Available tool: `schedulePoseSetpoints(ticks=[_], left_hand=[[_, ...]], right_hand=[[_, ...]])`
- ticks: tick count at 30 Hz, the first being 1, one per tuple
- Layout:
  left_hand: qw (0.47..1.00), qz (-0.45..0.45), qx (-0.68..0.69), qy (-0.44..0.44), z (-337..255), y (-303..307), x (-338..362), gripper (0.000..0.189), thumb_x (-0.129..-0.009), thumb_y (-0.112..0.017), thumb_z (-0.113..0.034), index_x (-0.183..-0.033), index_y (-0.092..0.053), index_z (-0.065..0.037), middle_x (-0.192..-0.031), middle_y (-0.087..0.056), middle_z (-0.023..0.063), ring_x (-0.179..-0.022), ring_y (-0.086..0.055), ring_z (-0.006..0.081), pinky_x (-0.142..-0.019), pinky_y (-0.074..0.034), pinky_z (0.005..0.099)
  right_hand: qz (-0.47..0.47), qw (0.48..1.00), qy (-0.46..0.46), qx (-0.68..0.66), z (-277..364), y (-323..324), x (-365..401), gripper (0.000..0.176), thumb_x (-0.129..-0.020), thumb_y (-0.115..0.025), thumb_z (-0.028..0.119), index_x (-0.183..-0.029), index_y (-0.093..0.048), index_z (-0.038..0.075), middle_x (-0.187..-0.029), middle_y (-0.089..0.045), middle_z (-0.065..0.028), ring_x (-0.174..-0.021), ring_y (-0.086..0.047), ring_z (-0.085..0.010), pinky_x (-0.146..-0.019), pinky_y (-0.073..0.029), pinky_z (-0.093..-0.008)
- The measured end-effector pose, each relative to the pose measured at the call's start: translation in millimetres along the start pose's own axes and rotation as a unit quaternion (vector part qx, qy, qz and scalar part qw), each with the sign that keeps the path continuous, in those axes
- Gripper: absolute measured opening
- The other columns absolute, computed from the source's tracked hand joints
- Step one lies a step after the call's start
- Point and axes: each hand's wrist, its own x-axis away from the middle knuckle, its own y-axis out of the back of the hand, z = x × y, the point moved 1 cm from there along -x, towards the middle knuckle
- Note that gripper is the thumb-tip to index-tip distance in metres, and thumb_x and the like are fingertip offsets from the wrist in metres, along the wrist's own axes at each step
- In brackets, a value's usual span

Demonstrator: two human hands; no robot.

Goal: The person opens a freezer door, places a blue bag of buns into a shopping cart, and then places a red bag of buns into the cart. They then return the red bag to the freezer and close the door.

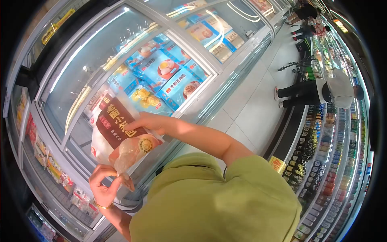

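My right hand [143,123] grips a white frozen-food bag [102,139] with a brown label, its thumb lying over the front. Gold Chinese characters run along the label, and a round gold seal shows near the lower corner. At the lower left, my left hand [105,183] pinches a crumpled piece of clear plastic [128,155] between thumb and fingers. The plastic overlaps the lower end of the white bag in this view. Both hands are over the edge of a glass-topped freezer [189,111], whose open section shows blue food packs [157,68].
A sliding glass lid [80,52] covers the freezer's left part. Beyond the tiled aisle [252,105], a person [318,90] stands by shelves of jars and bottles [322,161]. Farther back are a shopping cart [308,66] and more people. Another case with packs [48,157] lies left.
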Motion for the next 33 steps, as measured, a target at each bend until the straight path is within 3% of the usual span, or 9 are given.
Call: schedulePoseSetpoints(ticks=[4,6,9,15,16,17,22,25,33], left_hand=[[0.926,-0.192,0.326,-0.013,49,-43,28,0.046,-0.083,-0.062,-0.032,-0.115,-0.053,-0.001,-0.122,-0.052,0.0132,-0.113,-0.048,0.0195,-0.091,-0.039,0.0352],[0.854,-0.346,0.35,0.165,71,-59,33,0.06,-0.088,-0.054,-0.044,-0.131,-0.042,-0.005,-0.133,-0.045,0.0138,-0.122,-0.043,0.0211,-0.095,-0.038,0.0368],[0.825,-0.29,0.465,0.138,68,-73,32,0.07,-0.091,-0.044,-0.053,-0.139,-0.032,-0.004,-0.14,-0.039,0.014,-0.127,-0.038,0.0288,-0.106,-0.028,0.0449],[0.592,-0.247,0.747,-0.173,33,-94,56,0.082,-0.086,-0.042,-0.064,-0.142,-0.027,-0.005,-0.143,-0.034,0.0126,-0.129,-0.036,0.0287,-0.107,-0.028,0.0466],[0.631,-0.332,0.697,-0.077,28,-98,67,0.097,-0.077,-0.043,-0.075,-0.143,-0.024,-0.005,-0.144,-0.034,0.0114,-0.13,-0.035,0.0286,-0.108,-0.028,0.0463],[0.616,-0.211,0.754,-0.084,33,-100,84,0.102,-0.072,-0.051,-0.075,-0.141,-0.027,-0.004,-0.141,-0.037,0.0125,-0.126,-0.04,0.0289,-0.106,-0.032,0.0447],[0.697,-0.18,0.693,0.035,15,-102,124,0.059,-0.085,-0.063,-0.019,-0.134,-0.037,0.0,-0.127,-0.051,0.0141,-0.113,-0.053,0.0247,-0.096,-0.044,0.039],[0.653,-0.286,0.699,0.056,-5,-112,136,0.048,-0.083,-0.057,-0.002,-0.129,-0.042,0.001,-0.117,-0.057,0.014,-0.105,-0.059,0.0236,-0.09,-0.049,0.036],[0.575,-0.436,0.692,0.003,-21,-148,205,0.047,-0.084,-0.055,-0.003,-0.129,-0.041,0.003,-0.119,-0.057,0.0168,-0.107,-0.059,0.0264,-0.092,-0.048,0.0398]], right_hand=[[-0.004,0.996,0.088,0.016,19,-18,61,0.044,-0.075,-0.071,0.005,-0.115,-0.054,0.0,-0.107,-0.063,-0.01,-0.093,-0.063,-0.0164,-0.081,-0.052,-0.03],[0.013,0.987,0.148,0.052,25,-35,87,0.045,-0.075,-0.072,0.006,-0.116,-0.054,-0.001,-0.107,-0.063,-0.0094,-0.092,-0.063,-0.016,-0.08,-0.052,-0.0299],[0.013,0.979,0.166,0.119,33,-65,120,0.049,-0.072,-0.074,0.007,-0.116,-0.053,-0.003,-0.108,-0.063,-0.0091,-0.094,-0.061,-0.0153,-0.082,-0.051,-0.0297],[0.088,0.929,0.174,0.315,22,-72,132,0.054,-0.073,-0.075,0.008,-0.12,-0.051,0.0,-0.109,-0.063,-0.0083,-0.096,-0.06,-0.0136,-0.084,-0.049,-0.0286],[0.03,0.926,0.165,0.338,22,-74,135,0.05,-0.075,-0.072,0.006,-0.12,-0.051,0.0,-0.108,-0.063,-0.008,-0.096,-0.06,-0.0135,-0.082,-0.05,-0.0291],[-0.029,0.899,0.155,0.408,21,-68,133,0.05,-0.076,-0.071,0.005,-0.121,-0.05,0.0,-0.108,-0.063,-0.0078,-0.095,-0.06,-0.0131,-0.081,-0.051,-0.0296],[0.002,0.948,0.115,0.298,-2,-54,123,0.048,-0.079,-0.067,0.011,-0.122,-0.049,-0.002,-0.111,-0.06,-0.0104,-0.097,-0.06,-0.0159,-0.083,-0.05,-0.0311],[0.054,0.964,0.109,0.237,-20,-55,105,0.057,-0.08,-0.067,0.021,-0.126,-0.044,-0.002,-0.116,-0.057,-0.0122,-0.102,-0.059,-0.0192,-0.086,-0.049,-0.0328],[0.242,0.941,-0.056,0.231,-69,-52,46,0.063,-0.082,-0.067,0.024,-0.131,-0.037,-0.002,-0.121,-0.055,-0.0137,-0.108,-0.057,-0.0242,-0.09,-0.049,-0.0402]])
